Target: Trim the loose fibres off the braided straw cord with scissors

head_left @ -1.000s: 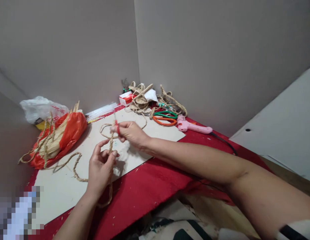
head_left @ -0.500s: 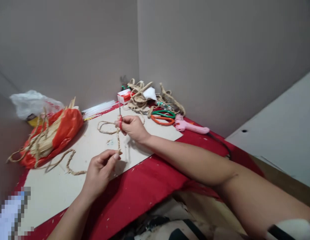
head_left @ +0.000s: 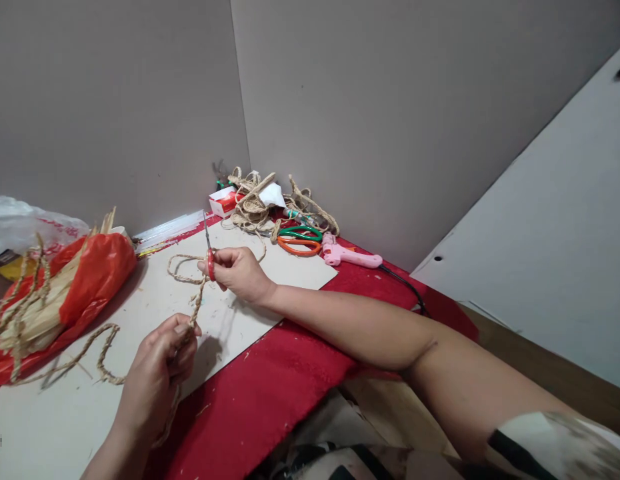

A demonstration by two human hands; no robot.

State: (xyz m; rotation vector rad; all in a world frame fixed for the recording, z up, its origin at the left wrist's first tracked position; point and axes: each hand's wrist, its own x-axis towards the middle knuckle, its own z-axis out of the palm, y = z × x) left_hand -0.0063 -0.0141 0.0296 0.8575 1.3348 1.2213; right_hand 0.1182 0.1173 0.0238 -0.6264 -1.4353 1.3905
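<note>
My left hand (head_left: 157,360) pinches a braided straw rope (head_left: 197,303), with its fingers curled round it. One stretch of the rope rises from there to my right hand (head_left: 245,275), and another hangs below my left wrist. In my right hand is a pair of small scissors (head_left: 211,264) with red handles, its thin blades pointing up and away. The fingers also lie against the rope's upper part; whether they grip it I cannot tell. A loop of rope rests on the white board (head_left: 155,293) behind the hands.
On the left lies a red plastic bag (head_left: 103,273) of straw strands, beside a clear bag (head_left: 35,223). A rope pile (head_left: 253,200), green- and orange-handled scissors (head_left: 300,243) and a pink glue gun (head_left: 347,253) stand near the wall corner. Red cloth (head_left: 250,393) covers the table.
The view has shifted, so the table things sit further left. My left hand has moved from the rope's end to a closed grip along it. The scissors stay in my right hand.
</note>
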